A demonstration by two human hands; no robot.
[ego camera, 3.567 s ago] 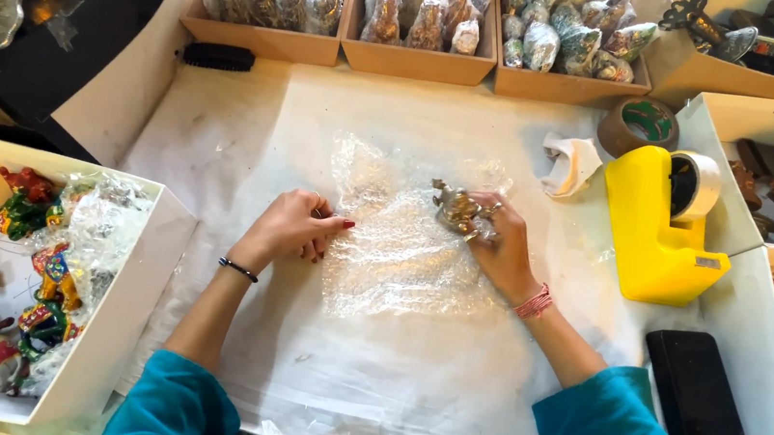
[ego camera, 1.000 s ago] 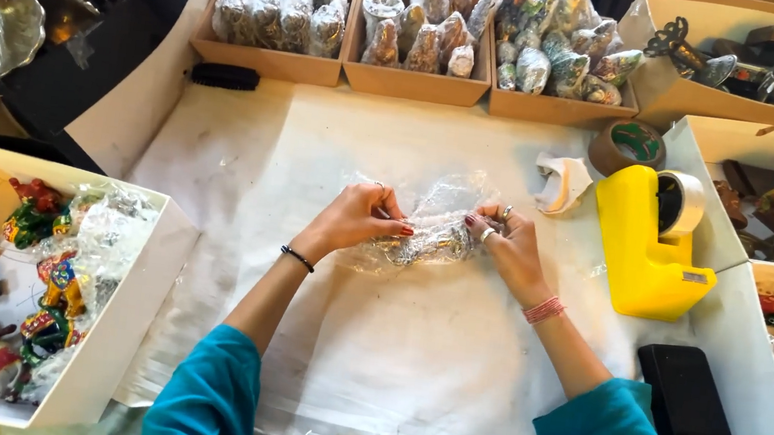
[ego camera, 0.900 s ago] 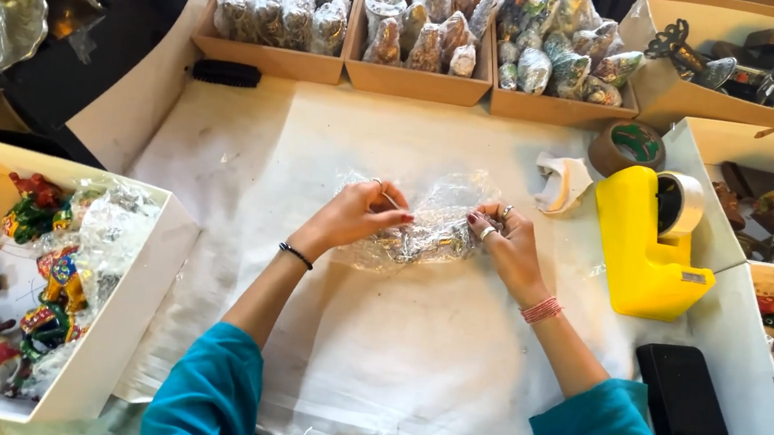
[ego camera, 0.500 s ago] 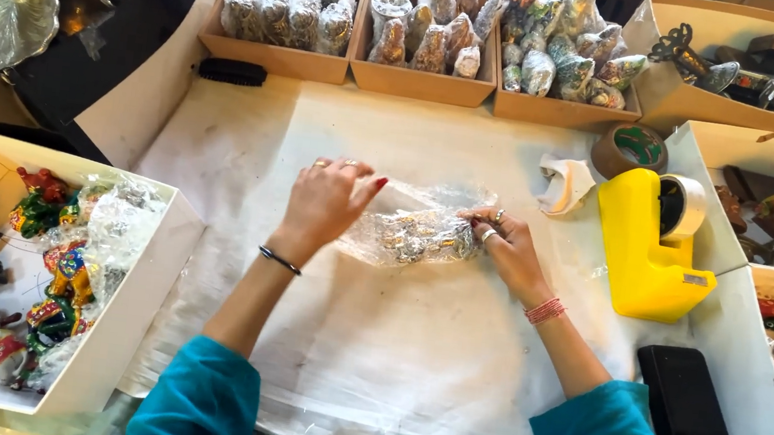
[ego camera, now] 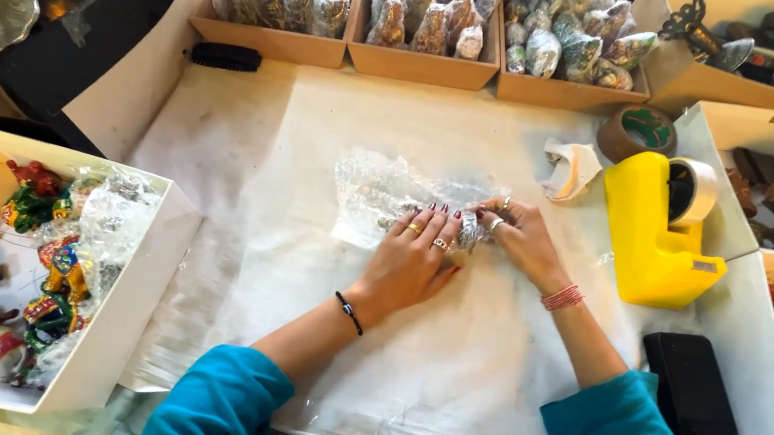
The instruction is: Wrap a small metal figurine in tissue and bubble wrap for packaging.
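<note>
The left hand point(ego camera: 412, 267) lies flat, fingers spread, pressing the bubble wrap point(ego camera: 380, 192) onto the desk point(ego camera: 250, 144). Just right of it, the right hand point(ego camera: 522, 241) pinches the wrapped bundle point(ego camera: 469, 229), left of the yellow tape dispenser point(ego camera: 652, 233).

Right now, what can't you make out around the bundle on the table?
Head view only:
- The item inside the bubble wrap: hidden by the wrap and both hands.
- Left hand lies flat on it, covering its near side.
- Right hand: fingertips tucked against the bundle, grip unclear.
- Boxed wrapped pieces: cut off by the top edge.
</note>
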